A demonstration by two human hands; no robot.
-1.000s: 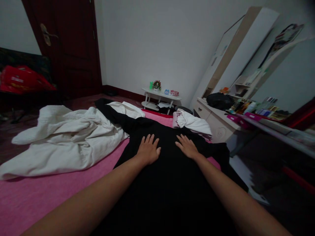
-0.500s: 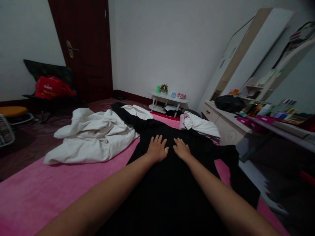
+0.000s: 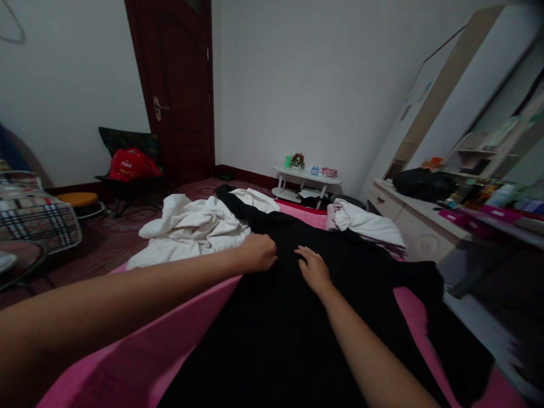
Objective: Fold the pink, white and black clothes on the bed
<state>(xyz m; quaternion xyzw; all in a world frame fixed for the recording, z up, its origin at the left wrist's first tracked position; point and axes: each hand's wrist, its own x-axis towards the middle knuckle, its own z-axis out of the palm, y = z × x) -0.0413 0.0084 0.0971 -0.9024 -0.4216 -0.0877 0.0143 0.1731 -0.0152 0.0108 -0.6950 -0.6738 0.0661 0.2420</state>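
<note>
A black long-sleeved top (image 3: 297, 340) lies spread over a pink cover, one sleeve stretching away at the far left and the other bent down at the right. My left hand (image 3: 258, 253) is closed, knuckles up, over the left part of its upper body. Its fingertips are curled underneath and hidden, so whether they pinch the cloth cannot be seen. Flat on the middle of the top rests my right hand (image 3: 315, 270), open with fingers slightly apart. Crumpled white cloth (image 3: 191, 226) lies just beyond my left forearm.
The pink cover (image 3: 199, 317) shows on both sides. Folded white cloth (image 3: 365, 221) lies at the far right edge, near a cabinet (image 3: 408, 218). A small white table (image 3: 306, 178) stands by the wall. Left are a chair with a red bag (image 3: 132, 164) and an orange stool (image 3: 79, 199).
My left hand has gone from flat and spread to closed, and its forearm has swung out to the left. The right hand stays open on the top. The view has shifted left.
</note>
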